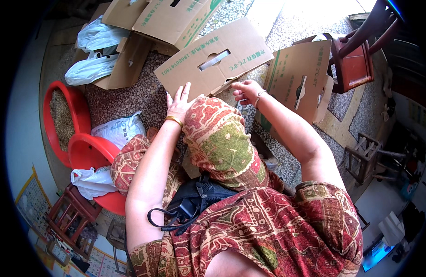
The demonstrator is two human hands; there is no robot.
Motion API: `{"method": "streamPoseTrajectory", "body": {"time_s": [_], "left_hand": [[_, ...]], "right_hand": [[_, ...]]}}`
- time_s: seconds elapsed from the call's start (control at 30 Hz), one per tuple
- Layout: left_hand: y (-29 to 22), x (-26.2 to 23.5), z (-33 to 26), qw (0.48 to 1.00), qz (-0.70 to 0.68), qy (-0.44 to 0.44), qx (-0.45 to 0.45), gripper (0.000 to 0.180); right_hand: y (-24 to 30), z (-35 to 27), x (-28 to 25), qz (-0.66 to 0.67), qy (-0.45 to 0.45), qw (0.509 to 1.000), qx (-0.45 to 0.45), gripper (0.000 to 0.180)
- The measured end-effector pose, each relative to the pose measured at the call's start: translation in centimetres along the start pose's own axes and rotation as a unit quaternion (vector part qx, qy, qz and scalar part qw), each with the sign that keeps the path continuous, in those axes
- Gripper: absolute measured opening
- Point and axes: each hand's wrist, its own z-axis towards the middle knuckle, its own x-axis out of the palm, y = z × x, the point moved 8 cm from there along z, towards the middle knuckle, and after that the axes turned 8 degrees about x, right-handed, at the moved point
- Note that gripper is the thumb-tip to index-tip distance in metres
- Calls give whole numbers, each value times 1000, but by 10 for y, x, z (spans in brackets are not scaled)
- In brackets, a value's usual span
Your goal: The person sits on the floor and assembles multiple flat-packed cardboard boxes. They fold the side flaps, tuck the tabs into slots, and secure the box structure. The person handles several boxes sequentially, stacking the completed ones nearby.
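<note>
A brown cardboard box (243, 41) with green print and a long handle slot sits in front of my knees. My left hand (178, 102) rests on its near left edge, with the fingers stretched out flat on the cardboard. At the near right edge, beside a small gap under the top panel, is my right hand (247, 91). Its fingers are half bent and apart, and I see nothing held in them. Another cardboard box (287, 69) with a cut handle flap stands just right of my right forearm.
At the far left, an open box (134, 62) holds pale plastic bags (99, 37). Another carton (171, 21) lies behind. Red tubs (76, 111), a white sack (120, 129) and a white bag (93, 182) are at the left. A dark red chair (353, 69) and a wooden stool (363, 157) stand right.
</note>
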Motion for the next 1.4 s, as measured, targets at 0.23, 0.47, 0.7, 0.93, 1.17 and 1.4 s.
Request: {"method": "streamPoseTrajectory", "body": {"time_s": [0.23,0.47,0.7,0.93,1.17,1.4], "left_hand": [[0,-1,0,1000,-13,9,-1,44],[-3,-6,-1,1000,-19,14,-1,45],[-4,-10,-5,999,-33,19,-1,45],[-3,-6,-4,1000,-26,8,5,46],[-2,-8,-4,1000,-24,14,-5,43],[-2,-11,-8,997,-69,11,-16,42]], "right_hand": [[-20,18,33,-40,-32,999,1,40],[-17,30,33,-169,-57,979,-96,38],[-7,-3,39,-153,-117,974,-117,31],[-18,24,41,-213,-170,943,-189,42],[-16,51,38,-247,-222,927,-173,35],[19,-8,60,-589,-46,784,-190,32]]}}
